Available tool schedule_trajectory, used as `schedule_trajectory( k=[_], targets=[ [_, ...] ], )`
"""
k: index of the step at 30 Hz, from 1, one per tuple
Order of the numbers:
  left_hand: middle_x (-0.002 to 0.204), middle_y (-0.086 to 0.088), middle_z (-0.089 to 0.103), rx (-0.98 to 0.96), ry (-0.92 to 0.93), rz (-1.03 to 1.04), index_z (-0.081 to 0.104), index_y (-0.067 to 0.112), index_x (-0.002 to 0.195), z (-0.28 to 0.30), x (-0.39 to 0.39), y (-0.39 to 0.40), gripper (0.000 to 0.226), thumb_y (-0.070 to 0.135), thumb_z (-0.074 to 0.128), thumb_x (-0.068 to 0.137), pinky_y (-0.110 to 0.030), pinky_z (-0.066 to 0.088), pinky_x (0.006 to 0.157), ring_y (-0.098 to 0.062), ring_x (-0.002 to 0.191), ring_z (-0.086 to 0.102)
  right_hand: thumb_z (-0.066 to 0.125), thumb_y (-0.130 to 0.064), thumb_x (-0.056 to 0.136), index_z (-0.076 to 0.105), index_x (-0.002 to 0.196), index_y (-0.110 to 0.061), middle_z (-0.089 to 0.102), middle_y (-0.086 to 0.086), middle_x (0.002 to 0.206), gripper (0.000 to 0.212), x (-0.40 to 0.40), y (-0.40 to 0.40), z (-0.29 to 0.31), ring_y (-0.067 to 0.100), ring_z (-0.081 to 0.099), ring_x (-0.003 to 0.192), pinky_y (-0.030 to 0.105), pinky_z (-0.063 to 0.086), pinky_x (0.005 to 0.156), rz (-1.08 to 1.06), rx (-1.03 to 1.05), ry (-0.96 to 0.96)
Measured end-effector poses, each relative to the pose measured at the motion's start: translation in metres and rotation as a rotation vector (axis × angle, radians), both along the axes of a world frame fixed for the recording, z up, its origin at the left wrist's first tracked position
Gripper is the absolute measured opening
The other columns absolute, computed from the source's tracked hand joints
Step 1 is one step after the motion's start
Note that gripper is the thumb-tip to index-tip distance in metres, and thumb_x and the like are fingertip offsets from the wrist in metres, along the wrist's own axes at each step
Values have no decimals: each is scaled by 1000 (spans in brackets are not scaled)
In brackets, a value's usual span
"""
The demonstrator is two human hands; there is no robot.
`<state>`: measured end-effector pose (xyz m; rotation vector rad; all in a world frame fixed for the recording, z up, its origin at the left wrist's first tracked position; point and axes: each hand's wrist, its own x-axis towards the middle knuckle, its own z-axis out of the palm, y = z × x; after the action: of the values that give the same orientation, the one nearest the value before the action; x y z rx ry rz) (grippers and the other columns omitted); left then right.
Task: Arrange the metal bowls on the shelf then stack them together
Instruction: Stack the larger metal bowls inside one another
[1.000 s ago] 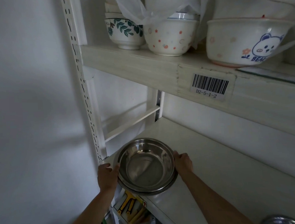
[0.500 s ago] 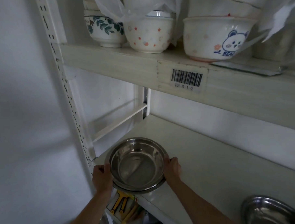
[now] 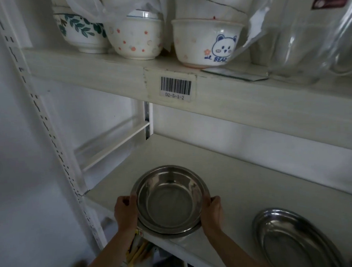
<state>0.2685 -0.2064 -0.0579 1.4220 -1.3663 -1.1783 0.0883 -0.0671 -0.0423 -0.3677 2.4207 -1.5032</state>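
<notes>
One round stainless-steel bowl [image 3: 170, 200], smooth and reflective, at the front edge of the lower white shelf [image 3: 244, 183], clasped at its rim by left hand [image 3: 125, 214] and right hand [image 3: 213, 213]. One oval steel dish [image 3: 292, 239] lies well right. Above, three patterned ceramic bowls [image 3: 205, 43] front their stacks.

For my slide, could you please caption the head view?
Both hands, left and right, grip a metal bowl on the lower shelf.

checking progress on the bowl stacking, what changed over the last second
Little moved. Both hands, left hand and right hand, keep gripping the metal bowl at the lower shelf front edge. The view swung right, revealing a metal dish.
</notes>
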Motion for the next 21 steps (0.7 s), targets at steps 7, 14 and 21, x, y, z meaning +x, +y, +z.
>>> schedule_trajectory(
  k=[7, 14, 21],
  targets=[
    [77, -11, 63, 19, 42, -86, 59, 3, 86, -3, -29, 17, 26, 28, 56, 92, -29, 44, 60, -24, 69, 57, 46, -32, 98, 48, 86, -4, 64, 21, 86, 30, -10, 39, -8, 37, 61, 84, 44, 48, 76, -156, 24, 4],
    [79, -11, 66, 28, 10, -171, 60, 8, 85, -8, -48, 26, 28, 35, 58, 89, -40, 55, 72, -28, 77, 64, 44, -33, 99, 52, 96, -1, 66, 29, 102, 33, -12, 68, -9, 43, 61, 100, 41, 42, 79, -246, 56, 8],
    [80, -13, 66, 27, 14, -246, 61, 7, 86, -3, -58, 29, 30, 37, 58, 90, -34, 53, 65, -27, 75, 63, 38, -37, 99, 52, 97, -1, 64, 28, 107, 38, -12, 76, -7, 43, 58, 104, 45, 44, 86, -285, 48, -27]
  ],
)
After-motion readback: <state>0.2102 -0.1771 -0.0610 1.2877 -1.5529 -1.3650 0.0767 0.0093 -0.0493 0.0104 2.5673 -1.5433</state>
